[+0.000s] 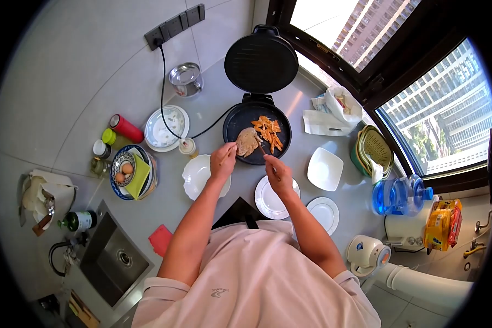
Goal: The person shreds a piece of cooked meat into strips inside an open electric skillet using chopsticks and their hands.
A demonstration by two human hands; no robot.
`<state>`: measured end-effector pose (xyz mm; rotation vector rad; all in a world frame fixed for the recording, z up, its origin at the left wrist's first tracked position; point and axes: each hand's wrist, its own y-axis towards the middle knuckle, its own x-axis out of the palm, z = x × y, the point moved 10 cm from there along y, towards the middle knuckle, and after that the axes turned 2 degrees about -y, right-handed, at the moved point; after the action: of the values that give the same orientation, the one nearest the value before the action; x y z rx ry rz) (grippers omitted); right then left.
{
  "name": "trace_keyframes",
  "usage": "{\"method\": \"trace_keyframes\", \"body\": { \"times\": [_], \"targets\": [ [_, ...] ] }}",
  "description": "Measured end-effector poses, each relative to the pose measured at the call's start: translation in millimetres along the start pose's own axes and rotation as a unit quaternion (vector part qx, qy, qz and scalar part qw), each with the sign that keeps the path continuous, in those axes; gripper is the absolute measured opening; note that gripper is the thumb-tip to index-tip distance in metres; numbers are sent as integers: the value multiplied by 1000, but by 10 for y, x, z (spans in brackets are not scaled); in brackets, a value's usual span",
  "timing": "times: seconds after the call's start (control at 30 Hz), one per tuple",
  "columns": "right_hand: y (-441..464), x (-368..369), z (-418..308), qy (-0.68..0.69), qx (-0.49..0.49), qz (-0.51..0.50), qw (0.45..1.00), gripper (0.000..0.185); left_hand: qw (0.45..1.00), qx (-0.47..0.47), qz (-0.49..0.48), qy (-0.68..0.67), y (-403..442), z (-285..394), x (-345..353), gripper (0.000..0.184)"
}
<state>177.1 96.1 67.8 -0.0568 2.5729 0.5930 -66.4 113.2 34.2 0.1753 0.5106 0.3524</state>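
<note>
A black round electric griddle [228,121] stands with its lid [261,60] raised. In its pan lie a browned slab of meat [248,142] at the left and a heap of orange-brown strips [269,131] at the right. My left hand [223,161] is closed around a pale wooden chopstick [224,157], its fingers close to the meat's left edge. My right hand [279,176] grips a thin dark-brown utensil, whose tip reaches the pan between meat and strips; its exact kind is unclear. A scalloped white bowl [194,177] sits under my left forearm, and a white plate [265,199] beside my right.
To the right are a square white bowl [325,169], a small plate [323,214], stacked baskets [374,150] and a blue water jug [398,195]. Leftward stand stacked plates [167,128], a sauce bottle [187,146], an egg bowl [116,180] and a sink [115,262]. A power cord [163,82] crosses the counter.
</note>
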Motion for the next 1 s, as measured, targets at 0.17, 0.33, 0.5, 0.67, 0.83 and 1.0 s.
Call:
{"method": "trace_keyframes", "body": {
  "times": [0.17,0.33,0.5,0.67,0.83,1.0],
  "targets": [
    [6,17,45,30,49,-22,998,22,1000,-10,-20,-1,3,-68,37,16],
    [31,49,21,13,18,-16,1000,22,1000,-2,-10,-8,42,-13,30,16],
    [117,-21,-163,-12,-64,12,998,20,999,-4,-2,32,-22,15,-28,16],
    [-53,-150,502,75,136,92,984,14,1000,-12,12,10,-52,92,-87,14],
    [-225,-185,718,220,222,149,938,16,1000,-7,-4,21,-25,2,6,14],
    [-276,9,1000,355,275,151,881,19,1000,-9,-26,11,27,-23,73,17]
  ]
}}
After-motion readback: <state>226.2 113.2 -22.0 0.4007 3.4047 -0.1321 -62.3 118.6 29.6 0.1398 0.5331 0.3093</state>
